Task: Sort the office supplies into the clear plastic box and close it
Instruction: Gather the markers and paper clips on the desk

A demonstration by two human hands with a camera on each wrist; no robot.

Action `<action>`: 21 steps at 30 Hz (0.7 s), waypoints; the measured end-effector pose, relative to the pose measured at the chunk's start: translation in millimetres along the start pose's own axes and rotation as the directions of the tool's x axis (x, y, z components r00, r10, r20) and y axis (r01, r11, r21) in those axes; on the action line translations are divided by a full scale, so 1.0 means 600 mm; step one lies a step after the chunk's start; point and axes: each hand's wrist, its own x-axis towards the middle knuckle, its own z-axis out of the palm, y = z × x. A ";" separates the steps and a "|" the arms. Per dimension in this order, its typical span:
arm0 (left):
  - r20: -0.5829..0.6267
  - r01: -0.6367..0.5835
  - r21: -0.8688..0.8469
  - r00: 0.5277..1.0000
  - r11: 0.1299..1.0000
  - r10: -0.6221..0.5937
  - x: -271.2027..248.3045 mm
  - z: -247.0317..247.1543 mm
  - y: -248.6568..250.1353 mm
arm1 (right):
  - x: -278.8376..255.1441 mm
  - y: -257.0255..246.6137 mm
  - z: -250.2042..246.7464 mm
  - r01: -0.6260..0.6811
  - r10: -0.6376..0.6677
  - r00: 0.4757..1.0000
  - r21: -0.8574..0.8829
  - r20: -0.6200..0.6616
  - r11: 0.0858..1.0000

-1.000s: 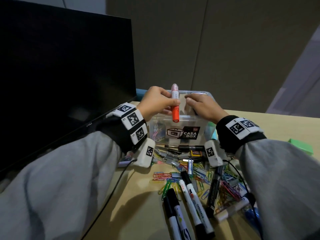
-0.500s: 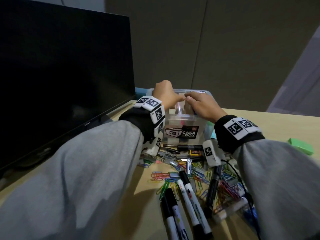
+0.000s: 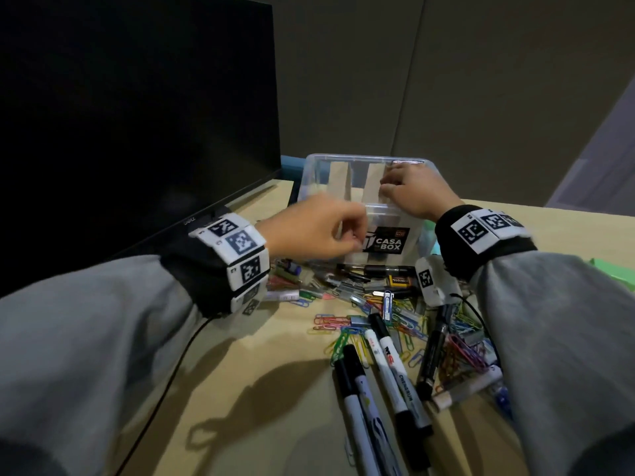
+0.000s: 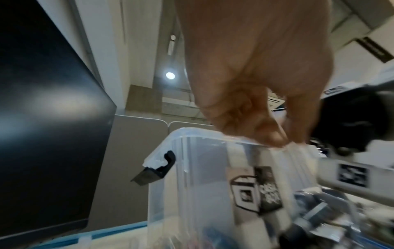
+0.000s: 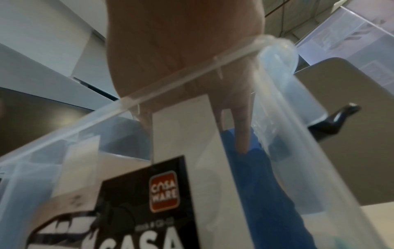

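The clear plastic box (image 3: 309,182) with a black "CASA BOX" label stands open at the back of the desk, white card dividers inside. My left hand (image 3: 350,235) hovers blurred just before its front wall, fingers curled on nothing; in the left wrist view this hand (image 4: 266,133) is level with the box (image 4: 192,185) rim. My right hand (image 3: 391,187) hooks over the front right rim, and a finger (image 5: 241,134) reaches down inside the box (image 5: 192,74) to something blue. Markers (image 3: 388,369), coloured paper clips (image 3: 343,338) and staple strips (image 3: 357,290) lie scattered in front of the box.
A dark monitor (image 3: 137,115) fills the left side, close to the box. A green pad (image 3: 615,269) lies at the far right edge. A black cable (image 3: 178,365) runs from my left wrist across the desk. A black latch (image 4: 162,166) hangs on the box's left end.
My left hand held an orange marker upright over the box, dipped into it, and has drawn back toward me without the marker. My right hand stayed on the rim.
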 end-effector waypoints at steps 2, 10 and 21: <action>0.288 0.045 0.088 0.955 0.995 -0.069 -0.019 0.017 0.001 | 0.002 0.002 0.001 0.013 -0.013 1.000 -0.011 0.005 1.000; 0.516 0.024 0.347 0.830 0.938 -0.213 -0.042 0.087 0.010 | 0.005 0.006 0.001 0.030 -0.030 1.000 -0.057 0.000 0.998; 0.451 0.191 0.261 0.843 0.946 -0.295 -0.020 0.102 0.013 | 0.010 0.012 0.007 0.036 -0.036 0.999 -0.049 -0.009 0.998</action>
